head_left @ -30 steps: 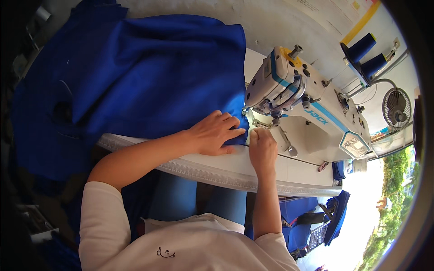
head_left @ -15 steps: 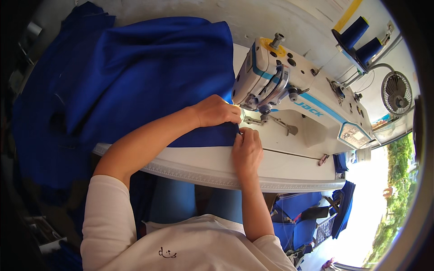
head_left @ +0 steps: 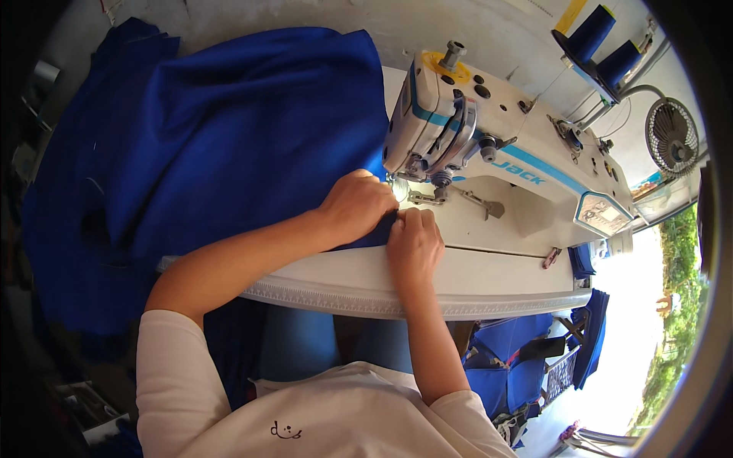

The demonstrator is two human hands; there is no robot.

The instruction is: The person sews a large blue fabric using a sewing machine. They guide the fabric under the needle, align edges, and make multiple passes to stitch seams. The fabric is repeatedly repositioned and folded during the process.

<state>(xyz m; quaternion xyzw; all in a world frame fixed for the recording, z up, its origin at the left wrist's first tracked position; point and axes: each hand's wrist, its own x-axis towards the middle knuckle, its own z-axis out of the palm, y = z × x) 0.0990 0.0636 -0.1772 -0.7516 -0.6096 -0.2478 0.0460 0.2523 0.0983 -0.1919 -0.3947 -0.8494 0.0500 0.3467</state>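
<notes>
A large blue cloth (head_left: pixel 259 130) spreads over the left of the sewing table, its right edge running to the needle area of a white sewing machine (head_left: pixel 458 122). My left hand (head_left: pixel 359 202) is closed on the cloth's edge just in front of the machine's head, fingers curled under and partly hidden. Close beside it, my right hand (head_left: pixel 414 240) pinches the near right corner of the same cloth. Both hands nearly meet by the presser foot. A lit spot glows under the machine head; the needle itself is hidden.
Two blue thread cones (head_left: pixel 592 34) stand on a holder at the back right, beside a small fan (head_left: pixel 672 137). A ruler strip (head_left: pixel 343 299) lines the table's front edge. Pink-handled snips (head_left: pixel 551 258) lie at the right. Folded blue pieces (head_left: pixel 508 374) are stacked below.
My left hand has slid slightly nearer along the edge, its wrist lower, and the right hand has shifted slightly up and left. The cloth's near corner is now more covered. The view has shifted slightly.
</notes>
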